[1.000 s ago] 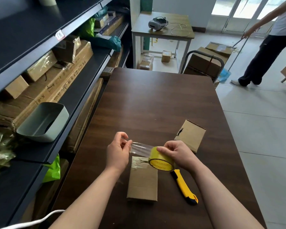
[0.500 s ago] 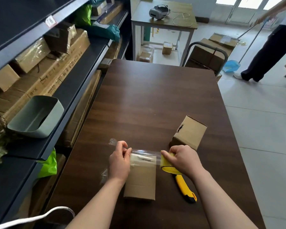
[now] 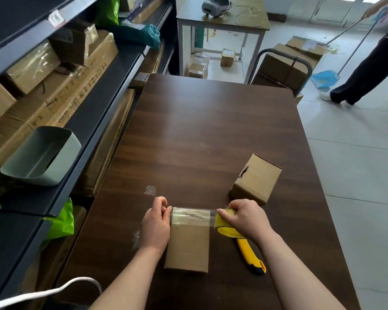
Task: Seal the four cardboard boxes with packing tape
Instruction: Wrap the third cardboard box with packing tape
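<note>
Table [image 3: 199,130]: was dark wood grain — smooth, with a faint sheen.
Box [image 3: 187,245]: was matt brown cardboard.
Tape [image 3: 190,214]: was clear film, glossy and wrinkled.
Roll [image 3: 223,225]: looked yellow, smooth.
Knife [image 3: 249,253]: was yellow and black plastic — smooth.

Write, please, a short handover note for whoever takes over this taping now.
Left hand pinches the tape strip at the left edge of the flat box.
Right hand grips the tape roll at its right edge.
The strip lies across the box's far end, uncut from the roll. Utility knife lies on the table right of the box; second box stands beyond the right hand.
Done: one strip laid.
Left: cut it, press the ends down; second box's seal unclear; only two boxes on the table.
</note>
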`<state>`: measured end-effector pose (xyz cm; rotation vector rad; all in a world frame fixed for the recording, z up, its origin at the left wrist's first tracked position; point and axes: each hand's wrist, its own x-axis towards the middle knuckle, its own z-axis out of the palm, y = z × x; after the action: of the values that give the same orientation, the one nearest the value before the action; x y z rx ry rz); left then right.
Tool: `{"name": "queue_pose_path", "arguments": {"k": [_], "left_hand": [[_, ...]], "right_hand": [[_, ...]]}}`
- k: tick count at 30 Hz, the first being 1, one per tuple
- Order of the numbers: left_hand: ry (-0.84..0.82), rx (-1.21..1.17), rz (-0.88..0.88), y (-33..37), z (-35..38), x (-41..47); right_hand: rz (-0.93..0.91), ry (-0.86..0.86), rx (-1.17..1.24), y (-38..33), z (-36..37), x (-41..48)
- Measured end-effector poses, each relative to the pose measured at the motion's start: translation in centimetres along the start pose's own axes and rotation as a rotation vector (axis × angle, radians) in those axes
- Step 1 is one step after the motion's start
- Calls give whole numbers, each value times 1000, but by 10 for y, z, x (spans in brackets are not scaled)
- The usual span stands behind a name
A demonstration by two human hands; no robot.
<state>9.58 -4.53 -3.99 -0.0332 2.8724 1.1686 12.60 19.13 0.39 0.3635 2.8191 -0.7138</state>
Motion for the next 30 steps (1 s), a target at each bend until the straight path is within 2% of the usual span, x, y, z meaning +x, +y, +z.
{"name": "queue_pose_path", "arguments": {"k": [18,30], "left_hand": [[-68,84,-112,-11,15,10],[-174,230,-146,-1,14,19]], "right_hand": [[36,-83,-77,3,21,10],[138,-127,28,5,41,7]]}}
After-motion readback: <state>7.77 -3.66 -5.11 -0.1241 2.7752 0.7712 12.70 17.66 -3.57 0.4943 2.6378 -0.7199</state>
